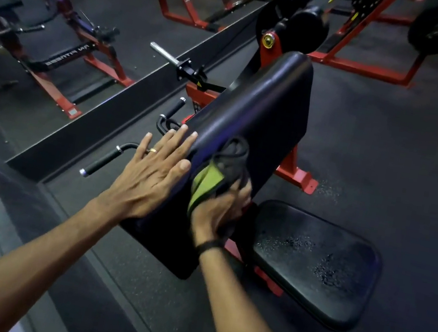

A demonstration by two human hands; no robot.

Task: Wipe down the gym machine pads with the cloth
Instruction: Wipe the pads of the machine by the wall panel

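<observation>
Our left hand (158,168) lies spread and flat on the long black pad (249,130); our right hand (218,212) grips the green-and-black cloth (219,171), pressing it onto that pad.

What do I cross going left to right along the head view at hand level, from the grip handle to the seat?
Black grip handle → left hand flat on the edge of the sloped arm pad → green and black cloth under the right hand → seat pad, speckled with droplets.
</observation>
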